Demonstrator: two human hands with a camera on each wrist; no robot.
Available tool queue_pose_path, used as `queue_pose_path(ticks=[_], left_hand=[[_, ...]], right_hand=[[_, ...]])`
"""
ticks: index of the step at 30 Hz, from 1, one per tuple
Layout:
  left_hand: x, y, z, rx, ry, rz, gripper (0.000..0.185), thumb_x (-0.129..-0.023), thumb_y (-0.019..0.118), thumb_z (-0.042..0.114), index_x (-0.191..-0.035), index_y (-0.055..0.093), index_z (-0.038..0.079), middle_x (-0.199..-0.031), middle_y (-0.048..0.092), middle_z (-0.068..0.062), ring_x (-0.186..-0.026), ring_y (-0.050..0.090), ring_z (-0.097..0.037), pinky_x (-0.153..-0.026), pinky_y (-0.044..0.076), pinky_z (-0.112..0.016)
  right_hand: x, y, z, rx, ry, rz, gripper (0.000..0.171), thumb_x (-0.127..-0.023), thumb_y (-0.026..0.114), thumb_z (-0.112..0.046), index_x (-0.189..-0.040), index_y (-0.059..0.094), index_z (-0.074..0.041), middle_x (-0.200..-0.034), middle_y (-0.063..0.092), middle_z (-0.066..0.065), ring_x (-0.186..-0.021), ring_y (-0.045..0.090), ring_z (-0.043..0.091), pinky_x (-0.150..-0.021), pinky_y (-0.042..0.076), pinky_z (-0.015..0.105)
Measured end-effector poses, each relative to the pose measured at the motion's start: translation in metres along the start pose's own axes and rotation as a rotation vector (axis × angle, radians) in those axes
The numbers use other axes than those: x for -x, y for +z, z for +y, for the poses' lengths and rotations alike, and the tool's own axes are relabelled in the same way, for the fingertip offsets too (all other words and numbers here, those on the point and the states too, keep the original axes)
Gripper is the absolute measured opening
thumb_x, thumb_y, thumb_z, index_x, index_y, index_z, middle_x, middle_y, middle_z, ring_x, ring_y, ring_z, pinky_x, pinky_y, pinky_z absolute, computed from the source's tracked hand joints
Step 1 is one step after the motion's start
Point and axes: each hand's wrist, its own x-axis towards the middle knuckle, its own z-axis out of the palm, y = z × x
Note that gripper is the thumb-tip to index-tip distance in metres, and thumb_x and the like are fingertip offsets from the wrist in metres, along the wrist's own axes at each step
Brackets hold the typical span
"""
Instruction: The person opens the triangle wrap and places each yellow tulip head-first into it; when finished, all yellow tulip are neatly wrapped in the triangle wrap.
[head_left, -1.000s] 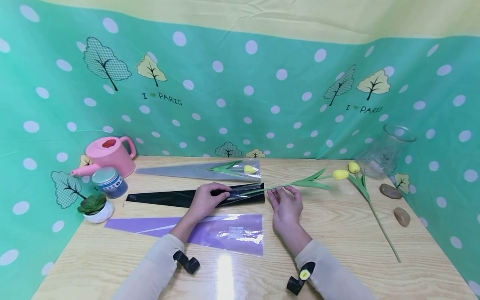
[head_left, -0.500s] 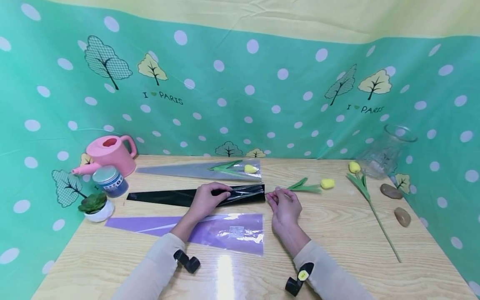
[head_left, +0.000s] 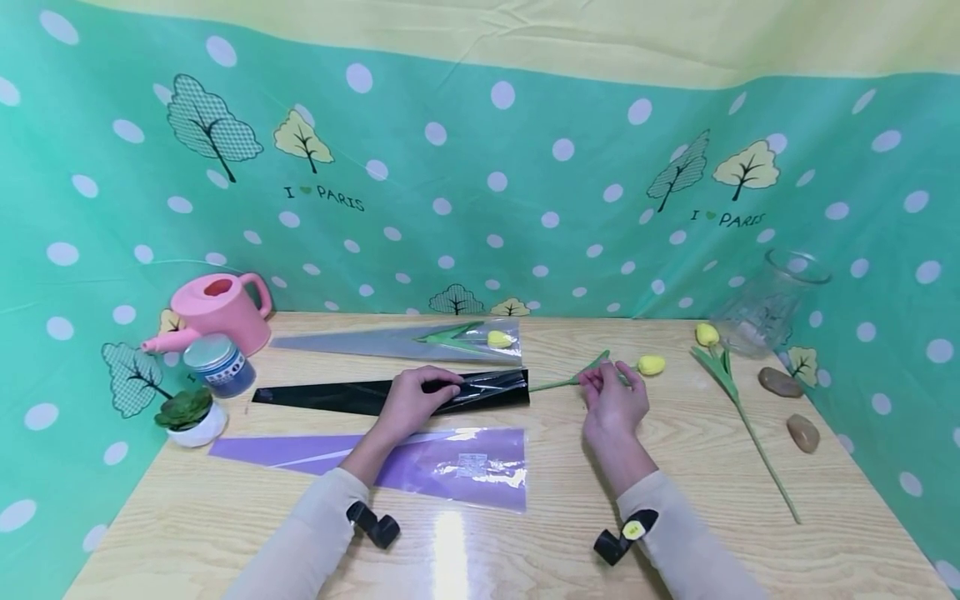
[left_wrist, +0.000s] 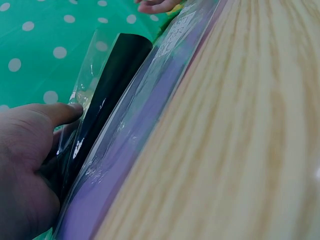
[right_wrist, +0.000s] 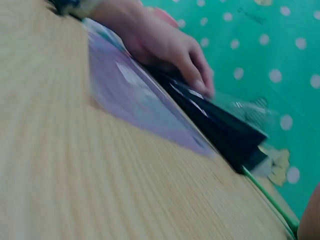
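My left hand (head_left: 414,402) pinches the upper layer of a black flower sleeve (head_left: 330,395); the left wrist view shows its thumb over the clear film (left_wrist: 90,75). At the sleeve's right-hand mouth, a green tulip stem (head_left: 551,386) runs inside, its lower part hidden in the black. My right hand (head_left: 617,407) pinches this tulip near its leaves, covering part of them. The yellow bloom (head_left: 651,365) shows just beyond the fingers. In the right wrist view the stem (right_wrist: 270,199) enters the sleeve's opening.
Behind lies a grey sleeve (head_left: 360,342) holding a tulip; in front, a purple sleeve (head_left: 420,467). Another tulip (head_left: 750,433), two stones (head_left: 780,382) and a glass vase (head_left: 757,308) stand right. A pink watering can (head_left: 225,312), blue jar (head_left: 220,364) and potted succulent (head_left: 191,414) are left.
The tulip has slid left, its stem end passing into the black sleeve. My right hand has shifted right along the stem to the leaves. My left hand has stayed in place.
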Motion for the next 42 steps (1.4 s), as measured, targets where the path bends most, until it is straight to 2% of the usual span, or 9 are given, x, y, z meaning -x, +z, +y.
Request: queue_pose_path(ticks=[5, 10, 14, 18, 21, 25, 29, 35, 42], left_hand=[[0.000, 0.001, 0.000, -0.007, 0.002, 0.000, 0.014, -0.091, 0.081, 0.019, -0.104, 0.083, 0.024, -0.110, 0.080, 0.003, -0.114, 0.072, -0.021, -0.104, 0.055, -0.044], [0.000, 0.001, -0.001, -0.005, 0.004, -0.001, 0.013, -0.092, 0.080, 0.020, -0.103, 0.083, 0.024, -0.109, 0.079, 0.003, -0.113, 0.072, -0.020, -0.104, 0.055, -0.043], [0.001, 0.000, -0.001, -0.002, 0.001, 0.001, 0.012, -0.092, 0.080, 0.020, -0.103, 0.083, 0.024, -0.109, 0.079, 0.003, -0.114, 0.072, -0.020, -0.104, 0.055, -0.043], [0.003, 0.000, -0.002, -0.001, -0.003, -0.008, 0.013, -0.092, 0.079, 0.020, -0.104, 0.082, 0.025, -0.110, 0.079, 0.004, -0.114, 0.072, -0.020, -0.104, 0.055, -0.043], [0.002, 0.000, -0.002, -0.006, 0.005, -0.013, 0.013, -0.092, 0.079, 0.020, -0.105, 0.082, 0.024, -0.111, 0.079, 0.003, -0.114, 0.072, -0.020, -0.103, 0.055, -0.043], [0.001, 0.001, -0.002, -0.009, 0.011, -0.008, 0.013, -0.092, 0.079, 0.019, -0.104, 0.083, 0.024, -0.110, 0.079, 0.003, -0.114, 0.072, -0.020, -0.104, 0.055, -0.043], [0.000, 0.001, -0.001, -0.010, 0.013, -0.007, 0.013, -0.092, 0.080, 0.019, -0.103, 0.083, 0.024, -0.109, 0.079, 0.003, -0.113, 0.072, -0.020, -0.105, 0.054, -0.043], [0.000, 0.001, 0.001, -0.008, 0.021, -0.005, 0.014, -0.091, 0.080, 0.018, -0.103, 0.083, 0.024, -0.110, 0.079, 0.003, -0.113, 0.072, -0.021, -0.105, 0.054, -0.043], [-0.001, 0.002, -0.003, -0.004, 0.020, -0.013, 0.012, -0.092, 0.079, 0.020, -0.102, 0.083, 0.025, -0.108, 0.079, 0.006, -0.112, 0.072, -0.017, -0.104, 0.055, -0.040]], right_hand=[[-0.013, -0.007, -0.008, 0.016, 0.012, 0.040, 0.058, -0.101, 0.066, -0.012, -0.148, 0.032, -0.011, -0.103, 0.061, 0.006, -0.097, 0.063, 0.020, -0.103, 0.057, 0.031], [-0.019, -0.010, -0.011, 0.027, 0.044, 0.083, 0.063, -0.101, 0.066, -0.014, -0.151, 0.028, -0.010, -0.097, 0.061, 0.003, -0.092, 0.064, 0.017, -0.100, 0.059, 0.029], [-0.022, -0.010, -0.011, 0.037, 0.083, 0.087, 0.067, -0.102, 0.066, -0.017, -0.156, 0.027, -0.009, -0.103, 0.062, 0.003, -0.102, 0.065, 0.017, -0.100, 0.058, 0.026], [-0.026, -0.009, -0.013, 0.059, 0.122, 0.070, 0.055, -0.103, 0.065, -0.019, -0.150, 0.039, -0.009, -0.106, 0.063, 0.002, -0.107, 0.065, 0.017, -0.097, 0.058, 0.025], [-0.029, -0.010, -0.015, 0.054, 0.149, 0.073, 0.032, -0.102, 0.065, -0.017, -0.131, 0.055, -0.009, -0.095, 0.064, 0.001, -0.096, 0.067, 0.015, -0.089, 0.060, 0.023], [-0.032, -0.011, -0.018, 0.060, 0.181, 0.070, 0.017, -0.102, 0.065, -0.014, -0.118, 0.062, -0.009, -0.081, 0.064, -0.002, -0.078, 0.064, 0.010, -0.077, 0.059, 0.020], [-0.033, -0.011, -0.019, 0.107, 0.191, 0.044, 0.014, -0.103, 0.063, -0.013, -0.116, 0.061, -0.011, -0.076, 0.061, -0.004, -0.072, 0.059, 0.008, -0.069, 0.055, 0.018], [-0.034, -0.011, -0.018, 0.156, 0.192, 0.015, 0.012, -0.101, 0.064, -0.011, -0.112, 0.060, -0.010, -0.075, 0.059, -0.004, -0.070, 0.056, 0.007, -0.064, 0.052, 0.018], [-0.036, -0.008, -0.020, 0.165, 0.263, -0.101, 0.011, -0.103, 0.060, -0.010, -0.101, 0.050, -0.014, -0.071, 0.055, -0.006, -0.063, 0.051, 0.005, -0.057, 0.046, 0.015]])
